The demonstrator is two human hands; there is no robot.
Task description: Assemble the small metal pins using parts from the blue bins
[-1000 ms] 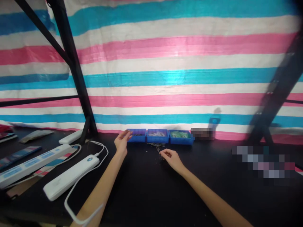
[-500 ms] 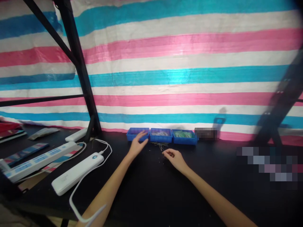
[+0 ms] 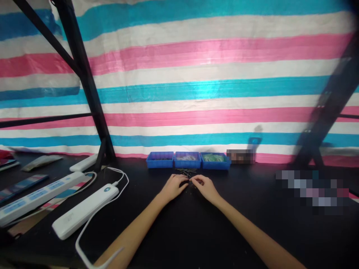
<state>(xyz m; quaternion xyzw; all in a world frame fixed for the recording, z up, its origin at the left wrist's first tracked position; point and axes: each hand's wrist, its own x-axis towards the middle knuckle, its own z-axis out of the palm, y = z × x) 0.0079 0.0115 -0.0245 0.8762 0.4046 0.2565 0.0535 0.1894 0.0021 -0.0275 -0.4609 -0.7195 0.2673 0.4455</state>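
My left hand (image 3: pixel 172 187) and my right hand (image 3: pixel 206 188) meet fingertip to fingertip over the black table. The right hand is closed in a pinch; whatever its fingertips hold is too small to name. My left fingers are bent and drawn together close to the right fingertips, and what they grip, if anything, does not show. Just beyond the hands lies a loose pile of thin metallic-looking sticks (image 3: pixel 186 171). Behind it stand three blue bins in a row: the left bin (image 3: pixel 159 164) with small dark pieces, the middle bin (image 3: pixel 187 164) with pale pieces, the right bin (image 3: pixel 216 165) with green pieces.
At left on the black table (image 3: pixel 179 239) lie a white power bank (image 3: pixel 84 213) with a looping white cable (image 3: pixel 92 220), and a power strip (image 3: pixel 39 196). A black metal post (image 3: pixel 89 86) rises at left. A striped sheet (image 3: pixel 196 67) hangs behind.
My left hand has come away from the left blue bin, moving right and nearer to me, to meet the right hand. Its spread fingers have drawn together. The right hand keeps its pinch.
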